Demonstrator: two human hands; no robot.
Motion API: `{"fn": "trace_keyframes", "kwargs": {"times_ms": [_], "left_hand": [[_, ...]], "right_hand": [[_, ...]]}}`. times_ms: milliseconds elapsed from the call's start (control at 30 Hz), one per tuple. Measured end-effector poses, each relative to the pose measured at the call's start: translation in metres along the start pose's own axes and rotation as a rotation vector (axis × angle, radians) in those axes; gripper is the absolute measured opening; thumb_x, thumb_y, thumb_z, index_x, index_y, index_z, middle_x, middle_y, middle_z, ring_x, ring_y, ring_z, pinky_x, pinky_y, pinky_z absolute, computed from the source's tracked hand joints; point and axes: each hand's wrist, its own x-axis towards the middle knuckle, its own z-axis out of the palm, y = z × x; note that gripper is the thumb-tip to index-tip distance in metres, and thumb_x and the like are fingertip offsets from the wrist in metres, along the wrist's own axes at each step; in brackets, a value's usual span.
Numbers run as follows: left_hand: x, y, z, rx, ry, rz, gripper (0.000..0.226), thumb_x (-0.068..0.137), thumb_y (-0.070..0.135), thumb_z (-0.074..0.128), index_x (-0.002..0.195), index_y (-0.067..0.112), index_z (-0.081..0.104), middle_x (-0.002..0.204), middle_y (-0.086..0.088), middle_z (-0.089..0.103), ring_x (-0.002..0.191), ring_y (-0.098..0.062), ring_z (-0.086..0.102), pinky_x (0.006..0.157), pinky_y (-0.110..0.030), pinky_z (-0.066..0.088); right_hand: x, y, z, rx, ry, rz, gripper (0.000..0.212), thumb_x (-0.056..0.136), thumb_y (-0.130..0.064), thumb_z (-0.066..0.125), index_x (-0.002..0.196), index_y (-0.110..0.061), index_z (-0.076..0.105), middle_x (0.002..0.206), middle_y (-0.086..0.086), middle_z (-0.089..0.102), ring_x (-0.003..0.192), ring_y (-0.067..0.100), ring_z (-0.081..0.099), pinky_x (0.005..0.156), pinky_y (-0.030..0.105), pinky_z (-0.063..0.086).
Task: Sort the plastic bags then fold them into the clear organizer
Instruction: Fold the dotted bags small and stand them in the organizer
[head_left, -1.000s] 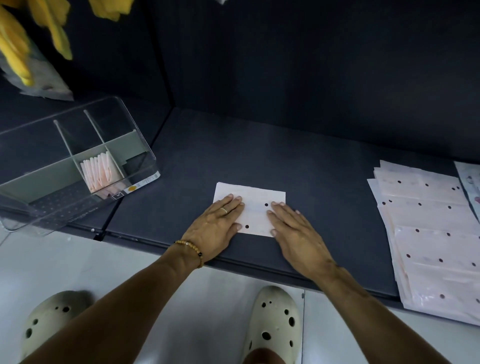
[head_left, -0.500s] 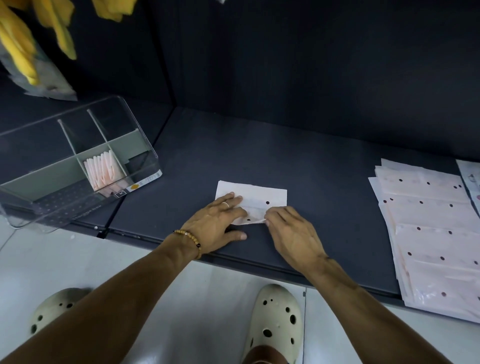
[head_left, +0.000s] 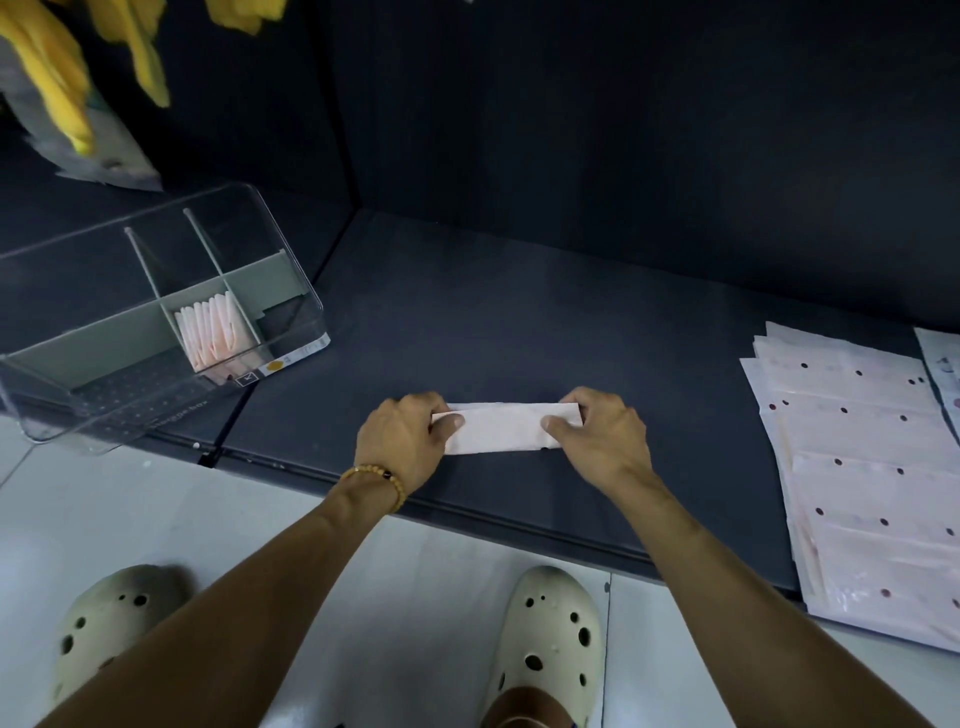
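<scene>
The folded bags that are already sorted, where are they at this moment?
In the head view, the folded bags stand upright at the left, in a middle compartment of the clear organizer, left of both hands.

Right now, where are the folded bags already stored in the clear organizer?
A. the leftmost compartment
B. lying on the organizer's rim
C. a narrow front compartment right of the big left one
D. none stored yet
C: the folded pink bags stand upright in a narrow front slot of the clear organizer, right of the large left section.
</scene>
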Motion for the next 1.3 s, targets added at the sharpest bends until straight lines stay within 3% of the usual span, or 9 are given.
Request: {"fn": "trace_keyframes", "kwargs": {"times_ms": [333, 533, 700, 833, 933, 1000, 1100, 1167, 1300], "left_hand": [[0.021, 0.006, 0.006, 0.090, -0.023, -0.115, 0.028, 0.088, 0.051, 0.056, 0.081, 0.024, 0.053, 0.089, -0.009, 0.063, 0.086, -0.032, 0.060, 0.064, -0.031, 0.040], [0.023, 0.011, 0.001, 0.218, -0.001, -0.118, 0.034, 0.087, 0.052, 0.057, 0.092, 0.019, 0.058, 0.092, -0.008, 0.064, 0.086, -0.030, 0.061, 0.064, -0.033, 0.043], [0.003, 0.007, 0.008, 0.346, 0.213, 0.446, 0.012, 0.074, 0.005, 0.069, 0.083, 0.013, 0.069, 0.093, -0.004, 0.066, 0.084, -0.028, 0.059, 0.063, -0.033, 0.048], [-0.004, -0.014, 0.006, 0.370, 0.266, 0.696, 0.020, 0.078, 0.019, 0.066, 0.093, 0.012, 0.076, 0.104, -0.001, 0.072, 0.093, -0.022, 0.068, 0.070, -0.032, 0.054], [-0.005, -0.020, 0.007, 0.304, 0.244, 0.673, 0.027, 0.079, 0.024, 0.062, 0.099, 0.011, 0.075, 0.110, -0.001, 0.071, 0.099, -0.021, 0.067, 0.074, -0.034, 0.054], [-0.006, -0.021, 0.010, 0.242, 0.220, 0.646, 0.026, 0.081, 0.022, 0.063, 0.102, 0.012, 0.074, 0.113, 0.000, 0.070, 0.102, -0.021, 0.066, 0.077, -0.035, 0.054], [-0.006, -0.024, 0.012, 0.197, 0.200, 0.621, 0.028, 0.083, 0.021, 0.062, 0.109, 0.014, 0.072, 0.117, 0.002, 0.068, 0.107, -0.020, 0.063, 0.082, -0.034, 0.051], [-0.006, -0.025, 0.012, 0.182, 0.176, 0.607, 0.030, 0.085, 0.022, 0.061, 0.112, 0.014, 0.071, 0.118, 0.003, 0.067, 0.109, -0.020, 0.062, 0.085, -0.034, 0.050], [-0.007, -0.023, 0.012, 0.197, 0.158, 0.565, 0.030, 0.085, 0.025, 0.059, 0.109, 0.013, 0.072, 0.119, 0.001, 0.067, 0.109, -0.021, 0.062, 0.086, -0.035, 0.048]], "right_hand": [[0.003, 0.004, 0.007, 0.221, 0.123, 0.151, 0.017, 0.080, -0.023, 0.072, 0.069, -0.029, 0.061, 0.065, -0.016, 0.063, 0.065, 0.000, 0.060, 0.055, 0.014, 0.041], [0.007, 0.009, 0.011, 0.220, 0.138, 0.140, 0.007, 0.080, -0.023, 0.074, 0.084, -0.022, 0.067, 0.068, -0.017, 0.060, 0.069, 0.006, 0.061, 0.061, 0.014, 0.043], [0.011, 0.008, 0.010, 0.169, 0.115, 0.127, 0.007, 0.081, -0.020, 0.071, 0.078, -0.020, 0.065, 0.066, -0.007, 0.064, 0.072, 0.015, 0.064, 0.062, 0.019, 0.045], [0.009, 0.002, 0.005, 0.110, 0.079, 0.152, 0.010, 0.081, -0.021, 0.070, 0.089, -0.017, 0.066, 0.081, -0.001, 0.067, 0.079, 0.019, 0.065, 0.064, 0.023, 0.047], [-0.006, -0.005, 0.011, -0.363, 0.316, -0.193, 0.028, 0.078, -0.021, 0.074, 0.104, -0.012, 0.067, 0.100, 0.005, 0.063, 0.087, 0.029, 0.062, 0.068, 0.037, 0.052], [-0.022, -0.014, 0.027, -0.437, 0.337, -0.516, 0.033, 0.081, -0.026, 0.072, 0.109, -0.008, 0.067, 0.111, 0.011, 0.065, 0.097, 0.033, 0.061, 0.081, 0.042, 0.052], [-0.040, -0.021, 0.062, -0.421, -0.084, -0.603, 0.062, 0.098, -0.044, 0.037, 0.147, -0.005, 0.035, 0.155, 0.012, 0.030, 0.143, 0.025, 0.026, 0.119, 0.037, 0.019], [-0.040, -0.015, 0.070, -0.511, -0.155, -0.581, 0.070, 0.098, -0.051, 0.015, 0.153, -0.009, 0.010, 0.162, 0.007, 0.003, 0.149, 0.018, -0.002, 0.121, 0.034, -0.003], [-0.027, 0.016, 0.045, -0.666, -0.171, -0.566, 0.070, 0.097, -0.054, 0.009, 0.153, -0.014, -0.002, 0.161, 0.002, -0.008, 0.148, 0.014, -0.010, 0.120, 0.033, -0.007]]}}
